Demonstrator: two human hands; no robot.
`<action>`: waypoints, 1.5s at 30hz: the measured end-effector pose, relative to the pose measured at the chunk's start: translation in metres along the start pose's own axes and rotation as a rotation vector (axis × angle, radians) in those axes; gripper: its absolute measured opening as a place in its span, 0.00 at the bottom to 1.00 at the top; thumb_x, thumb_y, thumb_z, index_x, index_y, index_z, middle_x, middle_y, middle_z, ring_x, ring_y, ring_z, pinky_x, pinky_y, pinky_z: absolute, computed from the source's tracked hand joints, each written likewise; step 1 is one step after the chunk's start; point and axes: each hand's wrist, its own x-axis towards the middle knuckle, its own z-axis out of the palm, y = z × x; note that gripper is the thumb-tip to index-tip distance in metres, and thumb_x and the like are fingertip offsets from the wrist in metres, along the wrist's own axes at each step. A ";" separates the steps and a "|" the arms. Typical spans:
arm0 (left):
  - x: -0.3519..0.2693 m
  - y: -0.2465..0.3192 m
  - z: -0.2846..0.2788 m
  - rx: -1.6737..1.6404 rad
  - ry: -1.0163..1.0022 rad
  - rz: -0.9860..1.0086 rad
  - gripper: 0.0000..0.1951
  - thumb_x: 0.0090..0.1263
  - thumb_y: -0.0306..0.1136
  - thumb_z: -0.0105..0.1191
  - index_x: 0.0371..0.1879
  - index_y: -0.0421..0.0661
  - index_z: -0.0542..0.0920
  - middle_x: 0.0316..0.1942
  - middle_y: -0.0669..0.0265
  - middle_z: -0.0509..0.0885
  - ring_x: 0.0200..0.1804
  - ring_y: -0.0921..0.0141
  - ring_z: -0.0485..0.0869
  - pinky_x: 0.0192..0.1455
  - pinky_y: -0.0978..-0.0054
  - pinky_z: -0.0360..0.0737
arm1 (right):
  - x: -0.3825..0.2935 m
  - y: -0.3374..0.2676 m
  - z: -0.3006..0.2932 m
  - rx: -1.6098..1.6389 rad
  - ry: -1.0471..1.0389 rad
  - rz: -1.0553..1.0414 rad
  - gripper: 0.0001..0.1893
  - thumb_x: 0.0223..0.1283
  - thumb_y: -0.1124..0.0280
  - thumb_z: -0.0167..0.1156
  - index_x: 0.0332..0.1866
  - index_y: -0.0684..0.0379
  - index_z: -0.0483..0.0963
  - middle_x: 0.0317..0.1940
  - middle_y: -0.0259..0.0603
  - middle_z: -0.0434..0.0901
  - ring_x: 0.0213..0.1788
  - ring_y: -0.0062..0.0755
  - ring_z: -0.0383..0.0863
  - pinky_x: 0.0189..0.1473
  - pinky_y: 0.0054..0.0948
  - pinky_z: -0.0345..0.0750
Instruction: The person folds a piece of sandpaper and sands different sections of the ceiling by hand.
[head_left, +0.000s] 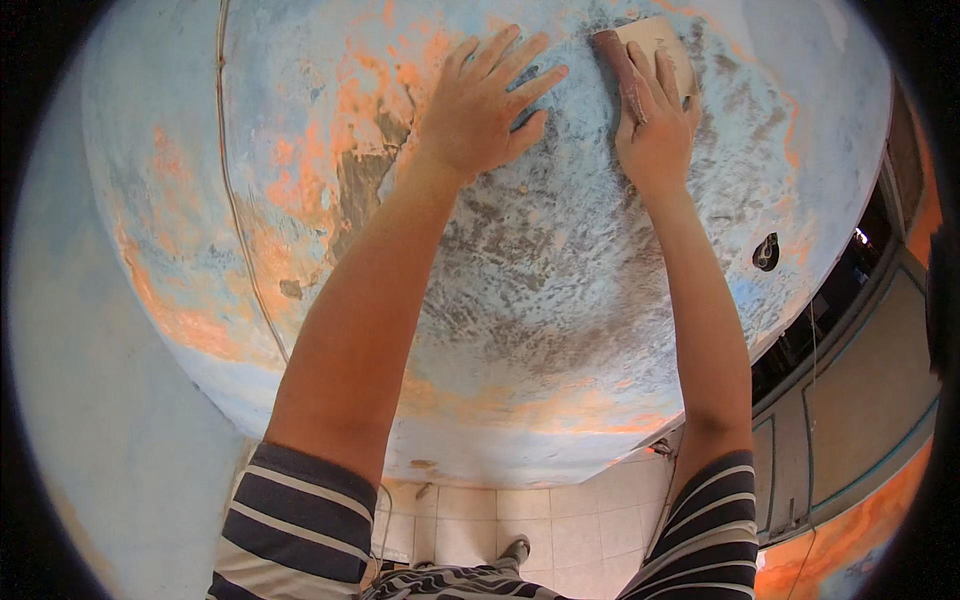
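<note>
Before me stands a painted wall (540, 255), its blue coat worn and peeled in places to orange, with grey scuffing across the middle. My left hand (484, 112) rests against it, fingers spread and holding nothing. To its right, my right hand (660, 124) presses a folded sheet of sandpaper (645, 34) onto the wall. The sheet has a reddish-brown abrasive side and a pale backing that bears writing. Part of it is hidden beneath my fingers. A bare patch of grey plaster (358, 191) shows left of my left forearm.
A thin cable (222, 112) runs down the wall at left. Wires show in a small wall hole (766, 253) at right. Farther right is a grey panelled door (862, 375) beside a dark opening. Floor tiles (525, 502) and my foot (514, 550) appear below.
</note>
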 end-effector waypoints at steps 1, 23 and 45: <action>0.000 -0.001 0.000 0.001 -0.004 -0.001 0.19 0.64 0.44 0.63 0.55 0.56 0.86 0.74 0.70 0.72 0.73 0.62 0.68 0.71 0.52 0.66 | -0.005 0.001 -0.002 0.048 -0.057 -0.035 0.33 0.58 0.76 0.63 0.69 0.33 0.73 0.69 0.22 0.76 0.75 0.39 0.68 0.72 0.67 0.55; -0.001 -0.003 0.006 0.024 -0.017 0.014 0.28 0.64 0.42 0.64 0.66 0.67 0.78 0.73 0.70 0.72 0.72 0.60 0.70 0.68 0.53 0.67 | -0.009 0.016 0.008 -0.126 -0.007 0.042 0.33 0.59 0.73 0.63 0.71 0.34 0.71 0.72 0.21 0.72 0.76 0.33 0.66 0.70 0.72 0.52; -0.003 -0.002 0.003 -0.005 -0.020 -0.010 0.26 0.66 0.42 0.63 0.65 0.64 0.77 0.73 0.70 0.72 0.72 0.61 0.69 0.70 0.52 0.66 | -0.014 0.035 0.011 -0.078 -0.013 -0.052 0.22 0.68 0.58 0.61 0.67 0.34 0.76 0.70 0.30 0.74 0.75 0.36 0.67 0.72 0.65 0.51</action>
